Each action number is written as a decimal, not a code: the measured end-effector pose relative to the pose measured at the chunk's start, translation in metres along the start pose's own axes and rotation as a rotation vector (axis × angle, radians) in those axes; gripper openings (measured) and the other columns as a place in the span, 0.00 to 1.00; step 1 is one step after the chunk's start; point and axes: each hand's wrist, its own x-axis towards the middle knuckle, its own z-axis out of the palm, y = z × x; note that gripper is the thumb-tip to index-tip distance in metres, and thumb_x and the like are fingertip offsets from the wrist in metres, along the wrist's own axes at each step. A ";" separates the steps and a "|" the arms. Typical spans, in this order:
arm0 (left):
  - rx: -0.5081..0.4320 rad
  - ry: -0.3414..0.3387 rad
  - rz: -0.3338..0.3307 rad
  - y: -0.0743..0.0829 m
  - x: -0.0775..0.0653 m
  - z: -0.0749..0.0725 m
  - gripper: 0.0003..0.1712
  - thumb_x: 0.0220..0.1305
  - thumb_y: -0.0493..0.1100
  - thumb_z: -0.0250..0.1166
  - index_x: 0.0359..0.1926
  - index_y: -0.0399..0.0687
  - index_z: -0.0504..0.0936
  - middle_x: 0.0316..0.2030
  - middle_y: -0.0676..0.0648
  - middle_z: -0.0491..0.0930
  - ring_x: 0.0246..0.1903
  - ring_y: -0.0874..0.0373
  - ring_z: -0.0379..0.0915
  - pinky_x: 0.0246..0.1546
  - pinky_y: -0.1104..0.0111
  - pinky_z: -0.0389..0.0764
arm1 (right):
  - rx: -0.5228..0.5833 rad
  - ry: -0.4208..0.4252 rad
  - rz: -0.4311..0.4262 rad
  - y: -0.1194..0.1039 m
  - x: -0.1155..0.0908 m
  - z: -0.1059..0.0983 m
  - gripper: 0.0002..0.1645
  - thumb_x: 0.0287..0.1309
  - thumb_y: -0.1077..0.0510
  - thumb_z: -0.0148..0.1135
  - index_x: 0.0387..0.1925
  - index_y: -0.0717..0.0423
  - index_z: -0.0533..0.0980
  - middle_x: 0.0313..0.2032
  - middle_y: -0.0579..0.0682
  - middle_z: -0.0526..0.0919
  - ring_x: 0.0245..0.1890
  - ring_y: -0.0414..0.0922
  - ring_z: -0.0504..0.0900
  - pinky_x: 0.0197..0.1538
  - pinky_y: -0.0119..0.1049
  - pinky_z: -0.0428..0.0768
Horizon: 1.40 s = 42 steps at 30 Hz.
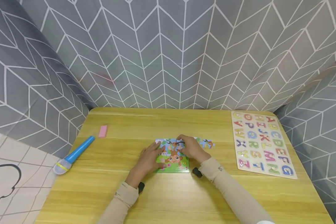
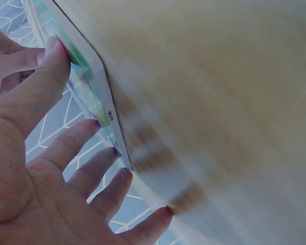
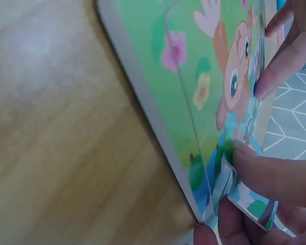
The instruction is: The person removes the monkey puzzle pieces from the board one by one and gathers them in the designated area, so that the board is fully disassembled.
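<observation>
A jigsaw puzzle board [image 1: 173, 170] with a cartoon monkey on green and blue lies flat on the table. My left hand [image 1: 148, 160] rests at its left side, fingers spread and fairly straight. In the left wrist view, the left thumb [image 2: 53, 76] touches the board's face while fingertips meet its edge. Over the board's upper right corner, my right hand [image 1: 194, 149] pinches a puzzle piece [image 3: 250, 205] between thumb and fingers. This piece looks tilted against the picture in the right wrist view. More puzzle pieces [image 1: 208, 143] lie just right of the right hand, which partly hides them.
To the right lies an alphabet board [image 1: 256, 152] with colored letters. A blue toy microphone [image 1: 79, 150] lies at the table's left edge, near a pink block [image 1: 103, 131]. Patterned grey curtains [image 1: 168, 56] hang behind and beside the wooden table [image 1: 145, 123].
</observation>
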 end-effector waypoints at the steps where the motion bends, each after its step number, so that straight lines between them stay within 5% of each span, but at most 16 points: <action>1: 0.002 0.001 -0.001 0.000 0.000 0.000 0.46 0.54 0.50 0.77 0.72 0.49 0.69 0.78 0.43 0.57 0.79 0.42 0.47 0.75 0.36 0.50 | 0.006 -0.002 0.003 0.000 -0.001 0.000 0.27 0.58 0.68 0.69 0.59 0.55 0.76 0.62 0.60 0.80 0.64 0.61 0.77 0.65 0.56 0.78; 8: 0.001 0.007 0.000 -0.001 0.000 0.000 0.46 0.53 0.50 0.77 0.72 0.49 0.70 0.78 0.43 0.58 0.79 0.42 0.48 0.75 0.36 0.50 | 0.013 0.004 -0.026 0.003 -0.005 0.002 0.23 0.65 0.66 0.62 0.61 0.56 0.75 0.60 0.60 0.81 0.56 0.57 0.82 0.56 0.50 0.82; 14: -0.005 0.002 0.009 -0.001 -0.002 -0.001 0.46 0.54 0.50 0.77 0.72 0.48 0.69 0.78 0.42 0.57 0.79 0.41 0.47 0.75 0.36 0.50 | 0.036 0.033 -0.084 0.005 -0.010 0.002 0.21 0.72 0.66 0.52 0.64 0.58 0.75 0.60 0.59 0.82 0.56 0.55 0.83 0.61 0.52 0.81; 16: -0.010 -0.001 0.004 -0.001 -0.003 -0.001 0.47 0.53 0.50 0.77 0.72 0.49 0.68 0.78 0.43 0.56 0.79 0.42 0.47 0.76 0.37 0.49 | 0.058 0.048 -0.092 0.007 -0.011 0.003 0.22 0.72 0.66 0.52 0.65 0.58 0.74 0.57 0.59 0.83 0.49 0.53 0.84 0.55 0.49 0.83; 20: -0.012 0.005 -0.003 -0.004 -0.005 -0.003 0.47 0.52 0.49 0.78 0.72 0.48 0.69 0.78 0.42 0.57 0.79 0.41 0.47 0.75 0.37 0.50 | 0.114 0.095 -0.060 0.014 -0.016 0.001 0.23 0.73 0.62 0.53 0.66 0.54 0.72 0.49 0.58 0.86 0.37 0.46 0.82 0.43 0.40 0.81; 28: -0.020 0.007 0.006 -0.008 -0.010 -0.004 0.47 0.52 0.47 0.77 0.72 0.46 0.69 0.77 0.41 0.57 0.79 0.41 0.47 0.76 0.38 0.51 | 0.191 0.174 0.012 0.033 -0.030 -0.009 0.23 0.73 0.59 0.55 0.66 0.53 0.73 0.46 0.55 0.85 0.40 0.47 0.82 0.37 0.35 0.78; 36: 0.029 0.094 0.014 -0.008 -0.019 -0.005 0.41 0.50 0.43 0.79 0.66 0.43 0.76 0.71 0.38 0.69 0.72 0.38 0.61 0.71 0.39 0.62 | 0.183 0.184 0.038 0.048 -0.040 -0.014 0.20 0.71 0.58 0.58 0.61 0.59 0.74 0.29 0.51 0.74 0.28 0.43 0.72 0.32 0.31 0.71; 42: 0.061 0.149 0.012 -0.008 -0.025 -0.005 0.36 0.51 0.41 0.79 0.63 0.43 0.79 0.64 0.38 0.77 0.66 0.38 0.70 0.68 0.41 0.68 | 0.179 0.177 0.072 0.058 -0.050 -0.014 0.19 0.70 0.58 0.59 0.59 0.56 0.76 0.30 0.50 0.76 0.28 0.43 0.71 0.31 0.30 0.70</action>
